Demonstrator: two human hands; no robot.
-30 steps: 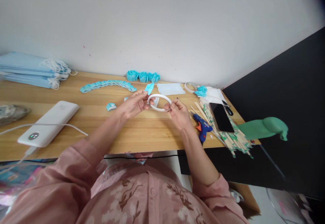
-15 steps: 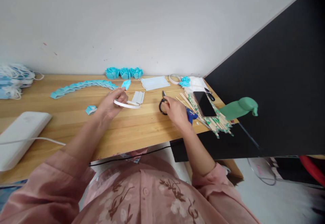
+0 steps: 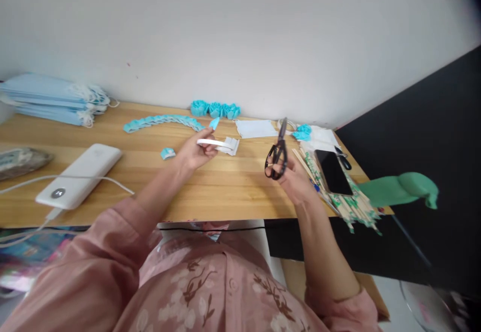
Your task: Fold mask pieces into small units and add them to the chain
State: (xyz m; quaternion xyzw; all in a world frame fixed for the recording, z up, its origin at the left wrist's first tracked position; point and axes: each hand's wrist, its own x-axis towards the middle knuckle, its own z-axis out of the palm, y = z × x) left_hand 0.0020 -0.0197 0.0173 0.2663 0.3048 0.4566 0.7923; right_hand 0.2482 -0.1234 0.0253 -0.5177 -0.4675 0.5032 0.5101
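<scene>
My left hand (image 3: 193,152) is closed over the tabletop, pinching a small folded blue piece of mask fabric (image 3: 214,123) at its fingertips. A roll of white tape (image 3: 209,142) hangs in the same hand, with its ring pointing to the right. Behind the ring lies a pleated white mask piece (image 3: 232,146). My right hand (image 3: 296,179) has its fingers in the black handles of a pair of scissors (image 3: 280,146), raised with the blades pointing up and away. A small blue folded piece (image 3: 167,153) lies left of my left hand.
A braided blue strip (image 3: 161,119), blue fabric flowers (image 3: 215,110) and a flat mask (image 3: 256,128) lie toward the wall. Stacked masks (image 3: 56,96) and a white power bank (image 3: 80,174) are left. A phone (image 3: 333,171) rests on wrapped chopsticks (image 3: 356,209) at right.
My right hand has lifted the scissors from the table and turned the blades upward. My left hand still holds the tape and blue piece. The view has swung left, showing more of the mask stack.
</scene>
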